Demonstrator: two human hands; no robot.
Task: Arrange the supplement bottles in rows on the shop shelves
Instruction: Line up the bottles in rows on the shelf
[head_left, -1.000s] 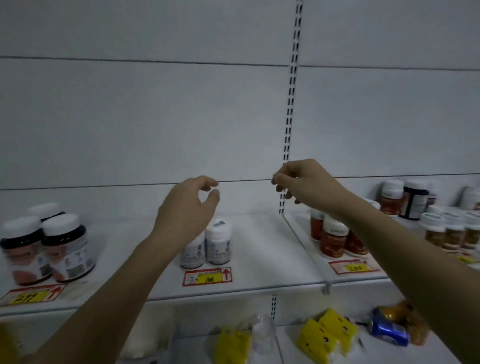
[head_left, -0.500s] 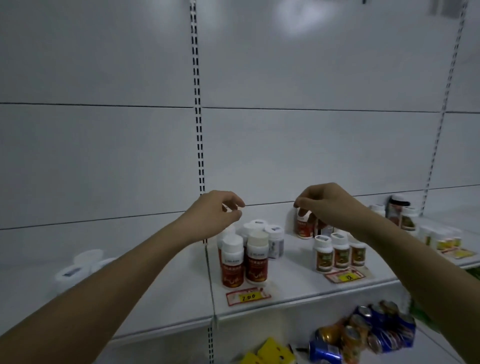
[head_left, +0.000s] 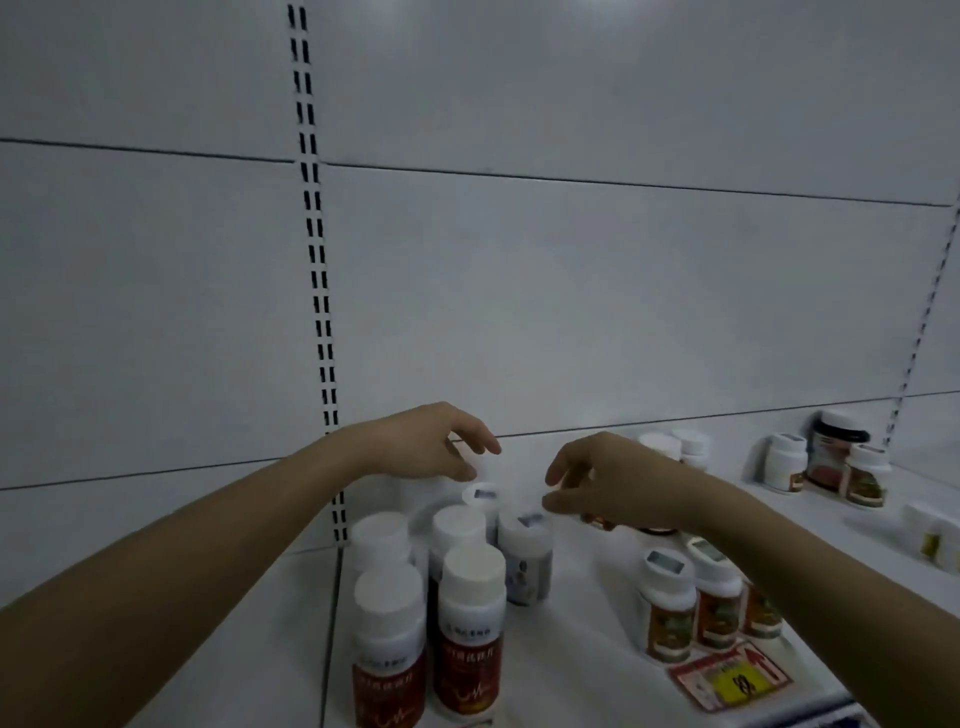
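Both hands hover above a cluster of white-capped supplement bottles on the white shelf (head_left: 582, 649). My left hand (head_left: 431, 447) hangs with loosely bent fingers just above a small white bottle (head_left: 480, 496) at the back, holding nothing. My right hand (head_left: 602, 483) reaches in from the right, fingers spread and relaxed, over a grey-labelled bottle (head_left: 524, 558). Two taller red-labelled bottles (head_left: 470, 631) stand in front. A short row of orange-labelled bottles (head_left: 670, 608) stands under my right forearm.
More bottles, one of them a dark jar (head_left: 834, 457), stand at the far right of the shelf. A red and yellow price tag (head_left: 732, 680) lies at the shelf's front edge. A slotted upright (head_left: 317, 270) runs up the white back panel.
The view has swung right and closer to the bottle cluster. Both hands have dropped from in front of the back panel down to just above the bottle caps.
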